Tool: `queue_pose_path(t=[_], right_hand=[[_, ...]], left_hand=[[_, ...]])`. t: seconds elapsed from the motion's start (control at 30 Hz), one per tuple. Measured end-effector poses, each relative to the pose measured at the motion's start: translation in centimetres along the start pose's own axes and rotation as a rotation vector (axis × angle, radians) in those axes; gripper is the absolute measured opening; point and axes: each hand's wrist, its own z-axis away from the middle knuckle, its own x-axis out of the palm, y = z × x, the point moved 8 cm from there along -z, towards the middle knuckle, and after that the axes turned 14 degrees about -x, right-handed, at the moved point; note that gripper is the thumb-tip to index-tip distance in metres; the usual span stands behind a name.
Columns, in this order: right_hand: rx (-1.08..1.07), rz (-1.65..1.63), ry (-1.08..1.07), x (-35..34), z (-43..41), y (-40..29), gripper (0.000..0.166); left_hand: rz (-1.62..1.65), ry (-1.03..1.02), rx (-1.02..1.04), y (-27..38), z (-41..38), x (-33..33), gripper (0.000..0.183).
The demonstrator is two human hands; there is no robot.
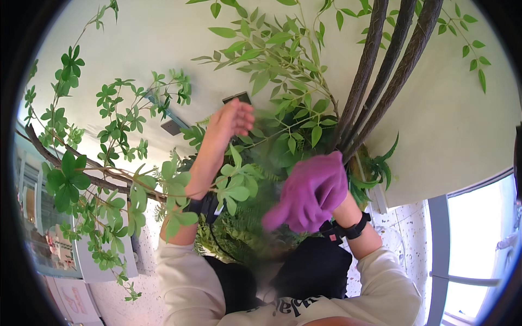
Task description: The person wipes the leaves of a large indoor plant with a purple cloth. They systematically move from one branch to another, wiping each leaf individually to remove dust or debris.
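Observation:
My left hand is bare and raised over the foliage, its fingers loosely bent with nothing visible in them. Purple material, either a glove or a cloth, covers my right hand, and its finger positions are unclear. That hand is just below the base of several brown artificial-looking trunks. Between my hands lie green fern leaves, partly blurred. A leafy branch crosses in front of my left forearm. Light green leafy sprays rise above my hands.
Long branches with green leaves reach across the left side. A pale wall stands behind the plants, with a dark square plate on it. Speckled flooring shows below. A grey-framed glass door or window is at the right.

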Motion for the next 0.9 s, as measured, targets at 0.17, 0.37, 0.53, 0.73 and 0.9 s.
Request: queue_pose_path(t=[0.17, 0.37, 0.53, 0.73, 0.9], right_hand=[[-0.182, 0.597, -0.095, 1.1, -0.7, -3.9, 0.040], [-0.258, -0.028, -0.087, 4.5, -2.5, -8.1, 0.034], [-0.301, 1.103, 0.230, 3.4, -6.2, -13.1, 0.031], [-0.313, 0.436, 0.686, 5.3, -10.6, -12.9, 0.038], [-0.097, 0.564, 0.684, 3.6, -9.3, -10.8, 0.036]], left_hand=[[-0.101, 0.021, 0.067, 3.4, -1.4, 0.1, 0.052], [-0.021, -0.051, 0.223, 3.8, -2.1, -0.2, 0.044], [-0.009, -0.189, 0.325, 0.8, -4.2, -0.3, 0.027], [-0.194, 0.008, 0.528, 0.8, -5.1, 2.9, 0.035], [-0.567, 0.253, 0.511, 0.9, -4.5, 4.3, 0.036]])
